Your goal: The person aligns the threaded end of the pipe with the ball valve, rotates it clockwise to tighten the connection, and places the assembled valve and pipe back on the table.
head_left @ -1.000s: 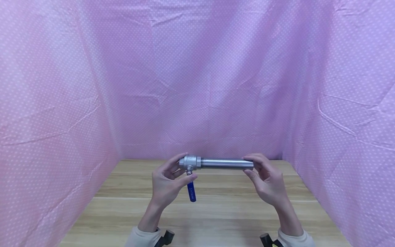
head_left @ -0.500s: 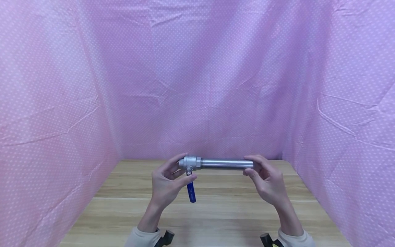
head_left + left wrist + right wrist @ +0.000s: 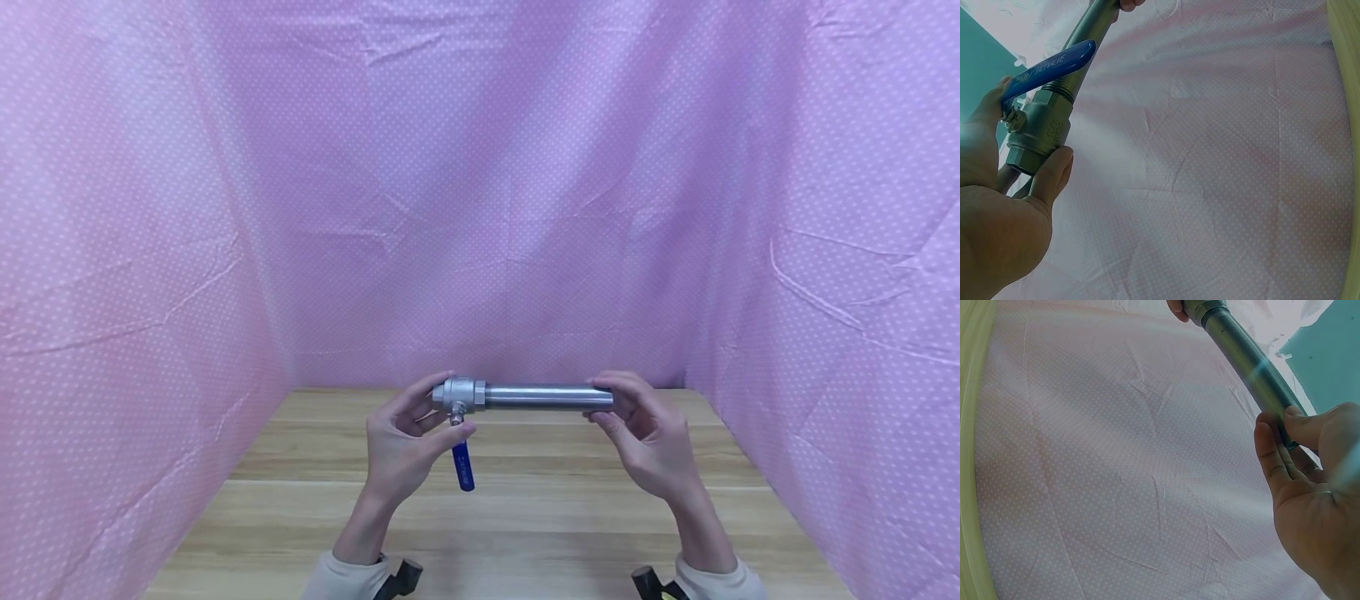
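- Above the wooden table (image 3: 525,508) and before the pink dotted cloth (image 3: 510,208), a metal valve (image 3: 461,392) and a steel pipe (image 3: 543,397) are held up, joined end to end and nearly level
- The left hand (image 3: 405,446) grips the valve, fingers round its body, thumb against the upper part of the blue lever (image 3: 463,467)
- The right hand (image 3: 656,446) pinches the pipe's free end narrowly between thumb and fingers
- Holding opposite ends probably shares the weight and stops the bulkier valve side from dipping; the left thumb by the lever likely keeps the valve from rolling
- The left wrist view shows some thread (image 3: 1058,90) bare between the valve's hex collar and the smooth pipe; from the head it is little more than a thin dark band
- That same close view catches lettering on the lever, seemingly ending in "VALVE", too small to read from above
- The right wrist view shows fingertips on the pipe's far side, partly hidden from the head, but not the lever
- Both wrist views include a teal patch (image 3: 979,56) beyond the cloth, absent from the head view
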The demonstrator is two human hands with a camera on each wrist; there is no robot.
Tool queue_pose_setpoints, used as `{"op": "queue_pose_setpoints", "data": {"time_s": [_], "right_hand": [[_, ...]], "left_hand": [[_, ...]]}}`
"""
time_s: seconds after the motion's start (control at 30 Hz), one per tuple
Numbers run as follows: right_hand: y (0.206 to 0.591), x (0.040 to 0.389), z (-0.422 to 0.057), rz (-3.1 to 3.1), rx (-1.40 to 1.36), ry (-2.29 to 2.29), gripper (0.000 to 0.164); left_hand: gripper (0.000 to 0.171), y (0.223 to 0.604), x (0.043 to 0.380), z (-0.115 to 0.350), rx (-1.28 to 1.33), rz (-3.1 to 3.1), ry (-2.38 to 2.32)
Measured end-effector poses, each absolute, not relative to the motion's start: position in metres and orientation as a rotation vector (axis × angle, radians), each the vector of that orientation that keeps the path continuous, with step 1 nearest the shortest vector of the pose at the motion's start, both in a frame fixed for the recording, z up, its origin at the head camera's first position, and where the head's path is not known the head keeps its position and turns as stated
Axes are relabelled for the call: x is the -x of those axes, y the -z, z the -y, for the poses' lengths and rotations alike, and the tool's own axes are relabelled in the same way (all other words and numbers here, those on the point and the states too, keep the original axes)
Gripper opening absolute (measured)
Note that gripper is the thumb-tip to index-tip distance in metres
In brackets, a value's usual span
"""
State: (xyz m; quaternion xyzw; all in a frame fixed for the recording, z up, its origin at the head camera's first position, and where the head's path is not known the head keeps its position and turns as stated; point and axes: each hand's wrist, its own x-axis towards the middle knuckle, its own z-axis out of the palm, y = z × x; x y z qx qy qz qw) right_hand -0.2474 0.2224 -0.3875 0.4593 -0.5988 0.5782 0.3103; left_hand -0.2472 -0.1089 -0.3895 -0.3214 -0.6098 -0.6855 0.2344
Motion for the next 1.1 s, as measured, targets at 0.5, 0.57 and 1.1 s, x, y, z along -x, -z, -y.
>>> {"op": "queue_pose_setpoints", "data": {"time_s": [0.5,0.57,1.1], "right_hand": [[0.3872,0.2496,-0.2222,1.556,-1.211,-1.496,0.043],[0.3875,0.2491,-0.2227,1.567,-1.199,-1.489,0.048],[0.3905,0.2466,-0.2249,1.638,-1.107,-1.424,0.048]], "left_hand": [[0.069,0.3904,0.2483,0.1079,0.905,1.662,1.898],[0.069,0.3904,0.2486,0.1078,0.909,1.662,1.893],[0.069,0.3909,0.2485,0.1086,0.913,1.655,1.897]]}}
